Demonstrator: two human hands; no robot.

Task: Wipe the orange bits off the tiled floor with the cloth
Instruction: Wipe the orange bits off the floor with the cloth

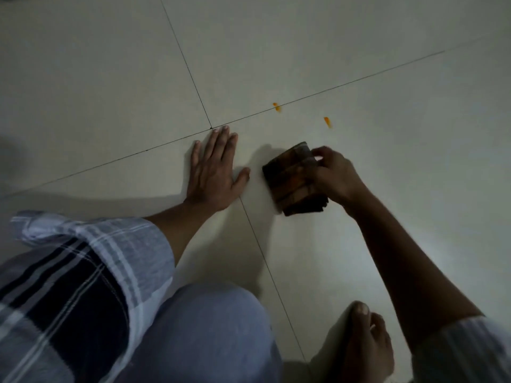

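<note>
Right fingers [320, 156] gripping folded cloth [293, 179], long axis toward orange bits [276, 107]

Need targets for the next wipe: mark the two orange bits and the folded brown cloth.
Orange bit on the grout line [276, 107], head view, its middle.
Orange bit to its right [327, 122], head view, its middle.
Folded brown cloth [290, 178], head view, top face.

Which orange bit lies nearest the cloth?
The right-hand orange bit, alone on open tile just beyond the cloth; the other bit sits farther off by the grout line.

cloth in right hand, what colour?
Dark brown cloth with orange-tinged stripes, seen in the head view.
</note>
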